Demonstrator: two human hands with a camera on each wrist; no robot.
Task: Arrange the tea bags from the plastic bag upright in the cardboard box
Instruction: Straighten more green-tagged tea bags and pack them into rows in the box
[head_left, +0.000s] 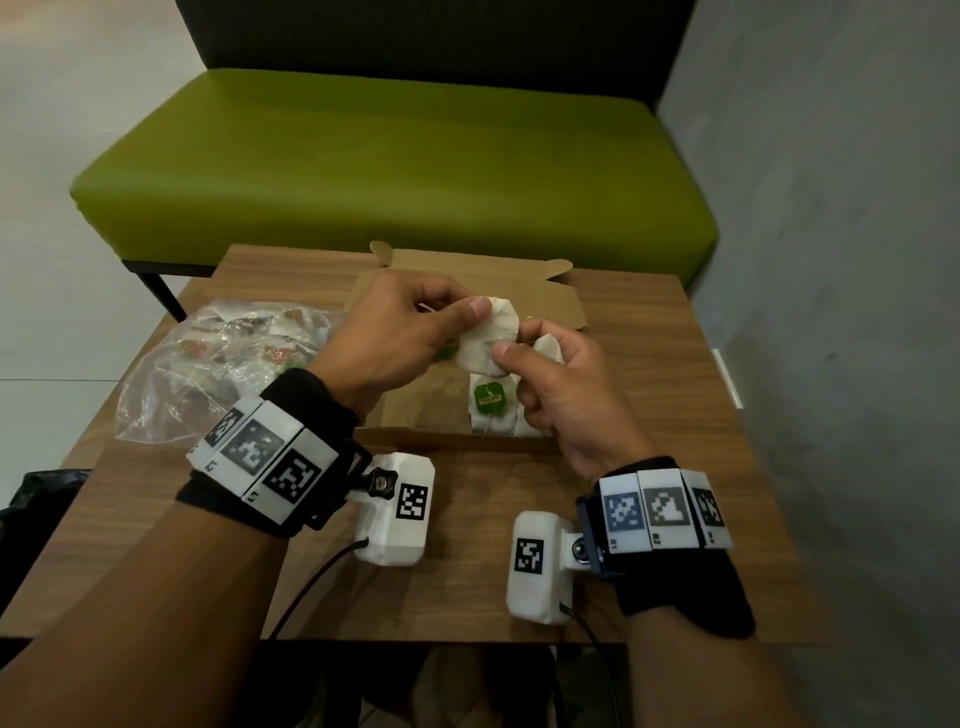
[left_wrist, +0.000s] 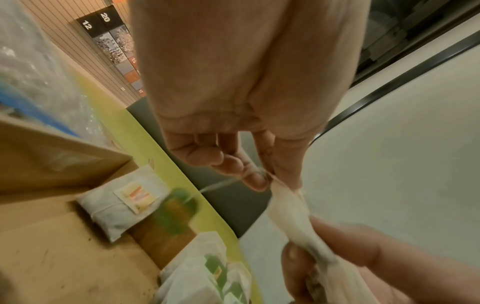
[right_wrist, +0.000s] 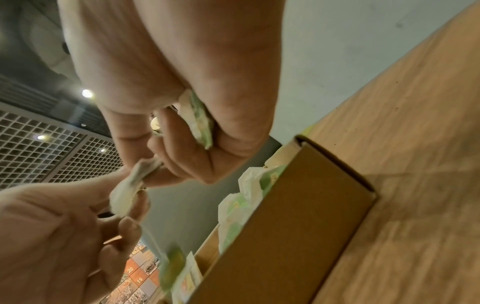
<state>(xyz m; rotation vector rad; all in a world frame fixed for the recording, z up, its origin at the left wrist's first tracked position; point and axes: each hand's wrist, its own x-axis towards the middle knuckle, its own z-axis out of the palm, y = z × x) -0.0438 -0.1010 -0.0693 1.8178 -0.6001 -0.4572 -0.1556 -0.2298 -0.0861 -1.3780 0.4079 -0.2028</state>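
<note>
Both hands hold one white tea bag (head_left: 488, 338) above the open cardboard box (head_left: 415, 410). My left hand (head_left: 410, 332) pinches its upper end between thumb and fingers (left_wrist: 255, 181); its string and green tag (left_wrist: 179, 211) dangle below. My right hand (head_left: 545, 379) pinches the lower end with thumb and forefinger (right_wrist: 155, 174) and keeps a second tea bag (right_wrist: 198, 121) tucked in its palm. A few tea bags with green tags (head_left: 491, 405) stand at the box's right end (right_wrist: 241, 207). Another tea bag (left_wrist: 122, 201) lies flat on the box floor.
A crumpled clear plastic bag (head_left: 223, 364) with more tea bags lies left of the box on the wooden table (head_left: 467, 545). The box lid (head_left: 467, 280) lies open at the back. A green bench (head_left: 395, 166) stands behind the table, a grey wall at the right.
</note>
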